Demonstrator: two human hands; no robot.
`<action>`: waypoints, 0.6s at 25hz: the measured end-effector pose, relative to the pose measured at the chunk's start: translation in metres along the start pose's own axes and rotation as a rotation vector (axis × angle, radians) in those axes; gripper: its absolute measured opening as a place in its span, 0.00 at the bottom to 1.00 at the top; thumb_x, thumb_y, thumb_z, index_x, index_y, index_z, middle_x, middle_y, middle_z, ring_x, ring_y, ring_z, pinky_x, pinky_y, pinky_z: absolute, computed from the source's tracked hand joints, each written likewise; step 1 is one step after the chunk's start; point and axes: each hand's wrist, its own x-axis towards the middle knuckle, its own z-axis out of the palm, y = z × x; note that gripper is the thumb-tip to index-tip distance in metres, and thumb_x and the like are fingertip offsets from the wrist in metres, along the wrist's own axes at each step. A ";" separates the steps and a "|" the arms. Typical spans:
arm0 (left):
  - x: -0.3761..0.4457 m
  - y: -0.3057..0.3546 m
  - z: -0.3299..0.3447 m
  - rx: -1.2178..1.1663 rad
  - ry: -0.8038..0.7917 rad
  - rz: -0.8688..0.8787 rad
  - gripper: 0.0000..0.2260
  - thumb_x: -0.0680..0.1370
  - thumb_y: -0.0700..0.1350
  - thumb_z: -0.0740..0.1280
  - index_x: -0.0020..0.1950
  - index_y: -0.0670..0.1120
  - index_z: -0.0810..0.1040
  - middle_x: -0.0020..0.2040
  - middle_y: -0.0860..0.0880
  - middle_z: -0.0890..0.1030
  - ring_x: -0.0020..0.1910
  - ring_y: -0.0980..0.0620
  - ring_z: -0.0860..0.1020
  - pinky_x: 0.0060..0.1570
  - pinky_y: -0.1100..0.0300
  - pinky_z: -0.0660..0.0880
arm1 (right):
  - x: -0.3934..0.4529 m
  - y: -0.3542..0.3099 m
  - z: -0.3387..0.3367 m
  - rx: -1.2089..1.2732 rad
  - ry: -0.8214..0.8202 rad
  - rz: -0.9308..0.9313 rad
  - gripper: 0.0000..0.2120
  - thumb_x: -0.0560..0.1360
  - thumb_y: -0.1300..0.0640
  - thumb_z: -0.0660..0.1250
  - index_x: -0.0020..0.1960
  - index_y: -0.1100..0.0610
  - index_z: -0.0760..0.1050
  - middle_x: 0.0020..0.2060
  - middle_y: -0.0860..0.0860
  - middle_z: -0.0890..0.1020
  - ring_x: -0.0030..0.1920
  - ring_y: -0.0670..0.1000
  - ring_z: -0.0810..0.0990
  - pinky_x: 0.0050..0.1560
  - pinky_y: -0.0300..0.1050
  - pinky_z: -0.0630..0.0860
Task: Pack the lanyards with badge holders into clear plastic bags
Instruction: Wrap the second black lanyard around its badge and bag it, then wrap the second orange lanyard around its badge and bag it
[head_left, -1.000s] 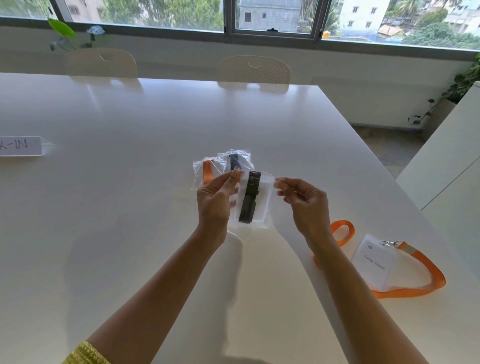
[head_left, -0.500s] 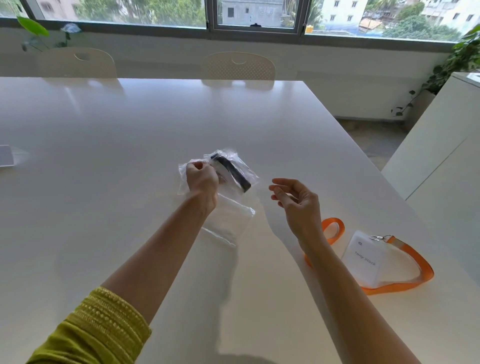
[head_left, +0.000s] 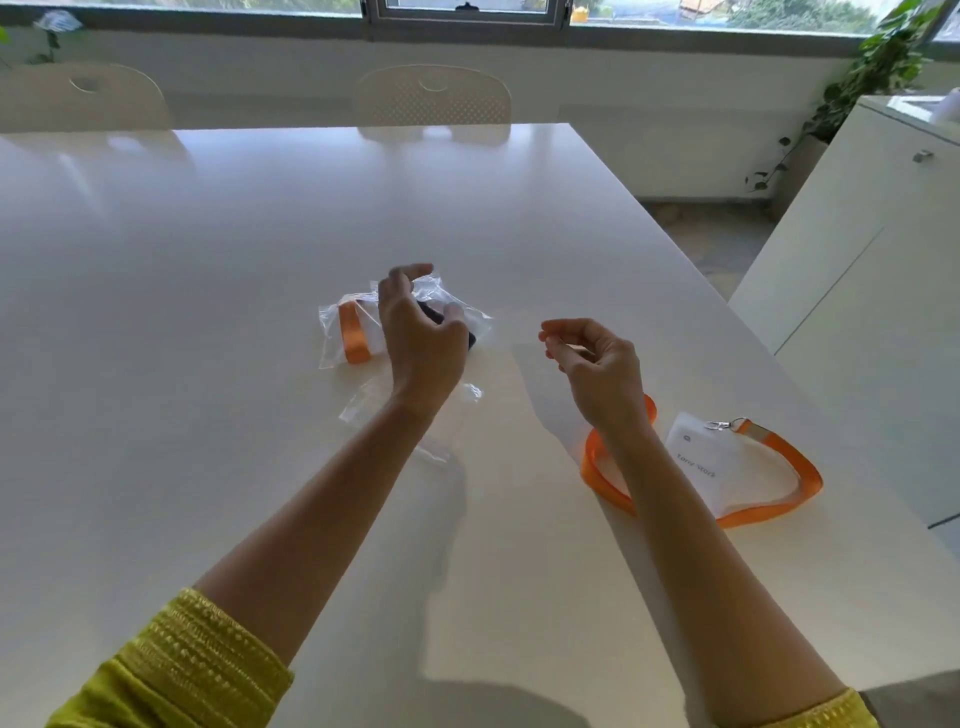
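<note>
— Near the middle of the frame, what is the left hand (head_left: 421, 332) doing?
— Hovering with fingers spread, holding nothing, above two filled clear bags (head_left: 343, 332); an empty bag (head_left: 457, 410) lies beneath its wrist.
— And the right hand (head_left: 592, 364)?
— Loosely curled, empty, right of centre. Lower right on the table (head_left: 260, 260), an unpacked orange lanyard (head_left: 800, 462) loops around its badge holder (head_left: 701, 462).

Two cream plastic chairs (head_left: 432, 96) stand behind the glossy white bench (head_left: 260, 234). A leafy green potted plant (head_left: 878, 57) flanks the white cabinet (head_left: 857, 270).
</note>
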 end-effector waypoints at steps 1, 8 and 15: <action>-0.007 0.006 0.005 0.004 -0.079 0.003 0.16 0.73 0.35 0.65 0.59 0.46 0.76 0.57 0.49 0.78 0.57 0.52 0.74 0.62 0.61 0.72 | -0.001 0.001 -0.008 -0.032 0.013 0.007 0.07 0.77 0.59 0.69 0.51 0.50 0.84 0.46 0.42 0.86 0.47 0.40 0.84 0.50 0.35 0.79; -0.093 0.025 0.065 0.299 -1.030 0.051 0.13 0.78 0.55 0.68 0.61 0.54 0.81 0.58 0.54 0.83 0.56 0.54 0.80 0.59 0.54 0.79 | -0.013 0.005 -0.092 -0.203 0.222 0.040 0.09 0.80 0.58 0.66 0.56 0.49 0.82 0.47 0.40 0.85 0.50 0.38 0.82 0.49 0.26 0.73; -0.137 0.043 0.109 0.791 -0.934 0.312 0.37 0.66 0.75 0.68 0.66 0.52 0.72 0.61 0.47 0.70 0.61 0.46 0.64 0.59 0.46 0.64 | -0.029 0.016 -0.135 -0.299 0.212 0.079 0.08 0.79 0.58 0.68 0.55 0.50 0.82 0.50 0.45 0.85 0.53 0.44 0.83 0.58 0.39 0.77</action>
